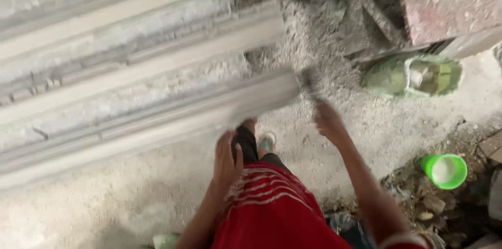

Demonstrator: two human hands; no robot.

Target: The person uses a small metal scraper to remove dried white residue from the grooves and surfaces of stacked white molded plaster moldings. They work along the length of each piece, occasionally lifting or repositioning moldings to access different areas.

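Two hands, right hand (328, 121) gripping brush (310, 80)

Soft daylight, heavy motion blur

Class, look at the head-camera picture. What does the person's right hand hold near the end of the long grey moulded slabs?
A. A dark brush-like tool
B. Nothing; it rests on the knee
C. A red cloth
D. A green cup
A. The right hand grips a dark brush-like tool whose head sits by the end of the nearest moulded slab; the green cup stands apart on the ground.
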